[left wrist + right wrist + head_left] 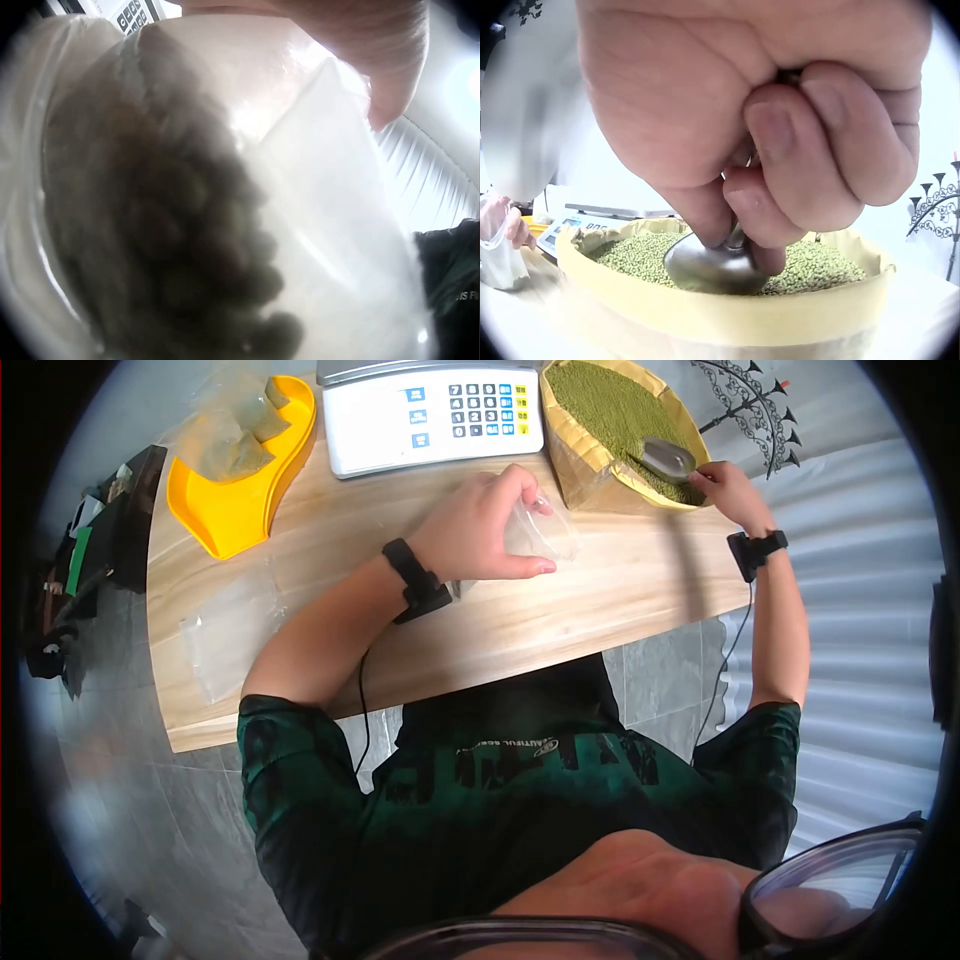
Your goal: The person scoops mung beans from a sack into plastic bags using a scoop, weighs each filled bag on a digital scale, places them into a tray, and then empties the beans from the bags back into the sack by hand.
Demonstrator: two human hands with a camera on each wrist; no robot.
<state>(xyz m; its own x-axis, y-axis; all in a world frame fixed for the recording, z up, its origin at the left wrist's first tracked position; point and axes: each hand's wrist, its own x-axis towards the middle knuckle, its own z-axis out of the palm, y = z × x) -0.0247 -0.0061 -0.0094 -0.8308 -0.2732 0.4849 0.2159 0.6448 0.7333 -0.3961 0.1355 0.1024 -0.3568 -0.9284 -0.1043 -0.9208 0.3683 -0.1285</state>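
Observation:
My left hand (pixel 470 532) grips a clear plastic bag (pixel 545 538) by its upper part, thumb and fingers spread around its mouth, over the middle of the table. In the left wrist view, green beans (pixel 202 217) lie bunched inside that bag. My right hand (pixel 737 495) is at the right rim of a yellow-brown paper sack (pixel 580 472). Its curled fingers hold the handle of a metal scoop (pixel 716 266). The scoop's bowl rests among the small green mung beans (pixel 610 410) that fill the sack; part of the handle is hidden by the fingers.
A white digital scale (pixel 380 425) stands at the back, left of the sack. At the far left, a yellow tray (pixel 225 515) carries filled plastic bags (pixel 235 450). A flat clear bag (pixel 225 640) lies near the table's left edge. White curtain hangs on the right.

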